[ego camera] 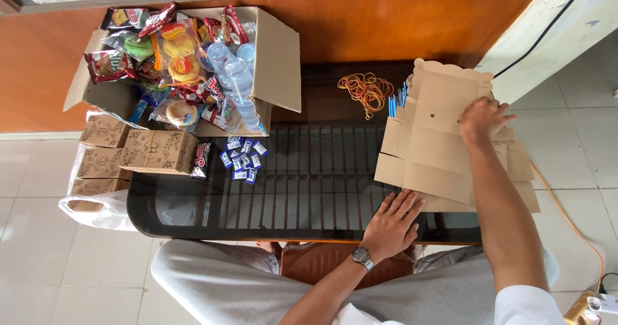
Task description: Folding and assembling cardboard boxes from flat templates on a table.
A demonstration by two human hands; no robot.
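Head view, landmark is the stack of flat cardboard box blanks [428, 151] at the right end of the dark glass desk [309, 196]. Your right hand [484, 120] lay on the upper right part of the top blank, fingers spread and pressing, not curled around anything. Your left hand [391, 222] rested flat and open at the lower left edge of the stack, palm down on the desk, holding nothing; wristwatch [362, 256] on that wrist. The top blank was still flat, no flap raised, so folding on this one looked not yet begun.

Just above the stack's left corner lay a loose pile of rubber bands [367, 90], with blue sticks [393, 104] between them and the stack. Well left of the stack sat small blue and white sachets [243, 159]. Further left, folded brown boxes [138, 151] stood already assembled, several of them, some over a white plastic bag [96, 210]. Far upper left of the stack, an open carton [280, 61] held snack packets and water bottles [235, 74]. So by my read: some boxes done, a stack of blanks left, none visibly being filled.
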